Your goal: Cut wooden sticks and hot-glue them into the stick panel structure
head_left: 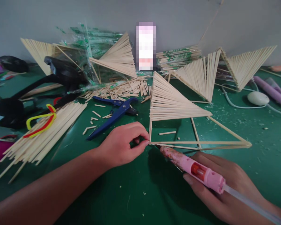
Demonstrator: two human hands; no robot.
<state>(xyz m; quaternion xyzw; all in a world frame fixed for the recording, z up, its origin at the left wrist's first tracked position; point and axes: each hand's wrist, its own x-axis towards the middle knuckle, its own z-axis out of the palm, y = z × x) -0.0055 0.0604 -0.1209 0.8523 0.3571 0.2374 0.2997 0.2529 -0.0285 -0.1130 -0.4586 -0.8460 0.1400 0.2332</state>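
My left hand (pixel 123 142) pinches the near left corner of a wooden stick frame (pixel 175 143), thumb and forefinger pressed together there. Thin sticks lie side by side across the frame's far part, forming a slanted fan (pixel 175 101). In my right hand (pixel 224 178) is a pink hot glue gun (pixel 196 170), a clear glue stick (pixel 250 200) jutting from its back end. Its dark nozzle points at the corner by my left fingertips. Whether the tip touches the wood I cannot tell. My right fingers are partly hidden behind the glue gun.
Blue-handled cutters (pixel 113 117) lie left of the frame among short stick offcuts (pixel 128 89). A bundle of long sticks (pixel 45 134) is at the left, near a black stand (pixel 61 73). Behind are finished stick fans (pixel 199 75) and a lit phone (pixel 145 47). A white cable switch (pixel 258 98) sits right.
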